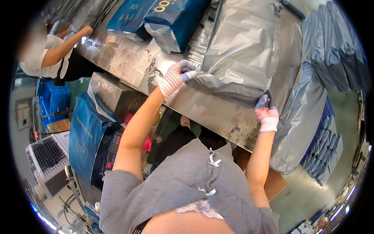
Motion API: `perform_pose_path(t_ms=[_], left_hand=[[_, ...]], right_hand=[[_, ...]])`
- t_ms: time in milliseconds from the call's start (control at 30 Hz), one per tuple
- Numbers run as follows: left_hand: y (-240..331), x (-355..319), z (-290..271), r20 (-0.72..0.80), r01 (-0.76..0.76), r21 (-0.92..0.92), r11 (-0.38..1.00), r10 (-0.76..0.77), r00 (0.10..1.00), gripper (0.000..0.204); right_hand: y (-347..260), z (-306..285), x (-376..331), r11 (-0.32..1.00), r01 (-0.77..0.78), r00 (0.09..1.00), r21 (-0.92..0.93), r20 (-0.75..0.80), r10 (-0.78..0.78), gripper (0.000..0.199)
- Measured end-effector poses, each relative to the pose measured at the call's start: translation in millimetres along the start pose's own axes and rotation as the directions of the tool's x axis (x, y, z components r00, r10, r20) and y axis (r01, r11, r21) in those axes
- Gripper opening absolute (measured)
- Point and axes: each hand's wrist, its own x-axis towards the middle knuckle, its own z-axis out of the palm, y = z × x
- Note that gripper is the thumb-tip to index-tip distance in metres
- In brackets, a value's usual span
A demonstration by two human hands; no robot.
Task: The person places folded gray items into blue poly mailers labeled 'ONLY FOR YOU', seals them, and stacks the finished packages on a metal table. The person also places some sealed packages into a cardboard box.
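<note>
- Worn, scuffed metal bench: one, running diagonally across my view, bags piled over most of it.
- Grey plastic mailer bags: one big filled one flat on the bench in front of me, the piece in hand. A draped run of more grey bags hangs off the far right; too overlapped to count.
- Blue printed plastic bags: two lying on the bench top, one more standing open below the bench on my left.
- Both my hands are gloved and both are on the big grey bag's near edge. Left hand is closed over the folded left corner; right hand pinches the right corner at the bench lip.
- Progress, my read: bag looks filled and laid down, and its near edge is being folded or flattened. I can't tell whether it's sealed. The grey stack on the right looks still to do.
- One co-worker at the upper left, one bare arm reaching onto the bench, well apart from my hands.
</note>
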Motion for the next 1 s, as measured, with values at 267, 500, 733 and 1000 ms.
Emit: perform_pose_path(t_ms=[267,500,733,1000], left_hand=[[-60,31,38,-0.398,-0.074,0.215,0.974,0.156,0.904,0.02],[-164,89,11,-0.507,0.063,0.237,0.969,0.068,0.859,0.028],[-60,14,17,0.289,0.169,-0.826,0.538,0.147,0.946,0.062],[-14,-36,148,0.562,0.55,-0.73,0.407,-0.1,0.821,0.058]], right_hand=[[1,1,4,0.916,0.267,0.963,-0.3,0.053,-0.264,0.021],[41,63,46,-0.788,0.249,0.637,-0.563,0.708,-0.305,0.048],[62,104,-44,-0.429,0.796,0.445,-0.427,0.893,-0.063,0.018],[44,77,-256,-0.829,0.559,0.358,-0.028,0.91,0.21,0.032]])
